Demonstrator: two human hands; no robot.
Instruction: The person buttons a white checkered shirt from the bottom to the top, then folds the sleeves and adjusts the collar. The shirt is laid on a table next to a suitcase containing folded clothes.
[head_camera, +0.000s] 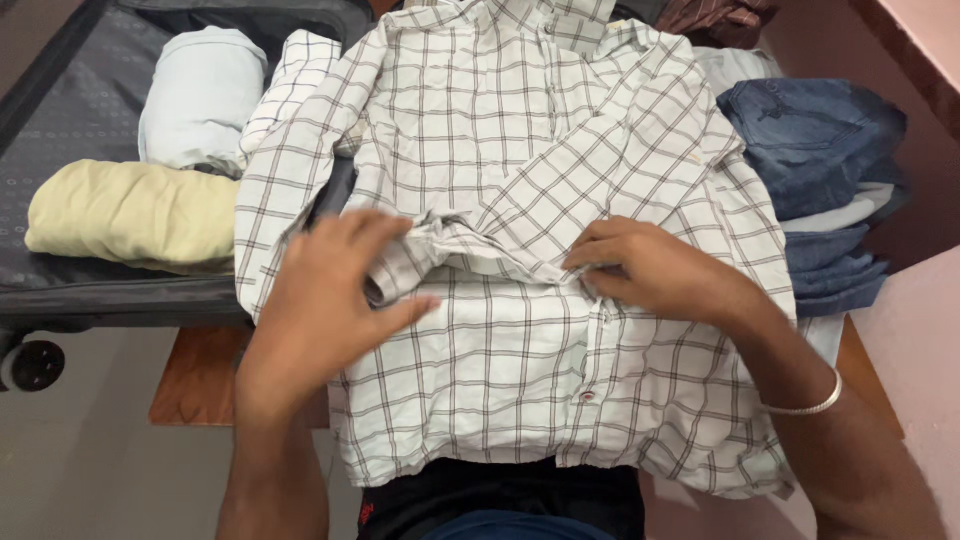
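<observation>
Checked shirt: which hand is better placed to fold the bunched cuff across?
Probably the left hand: its fingers already touch the bunched cuff of the checked shirt. The right hand presses the front placket flat.

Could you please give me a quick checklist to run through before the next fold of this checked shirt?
1. Left hand on the checked shirt: ok, at a bunched fold.
2. Right hand pinning the fabric: ok, near the button placket.
3. Shirt lying flat: not ok, wrinkled at the middle.
4. Sleeve tucked: not ok, one drapes over the open suitcase.
5. Buttons fastened: cannot tell.
6. Jeans pile clear of the shirt: cannot tell.
</observation>
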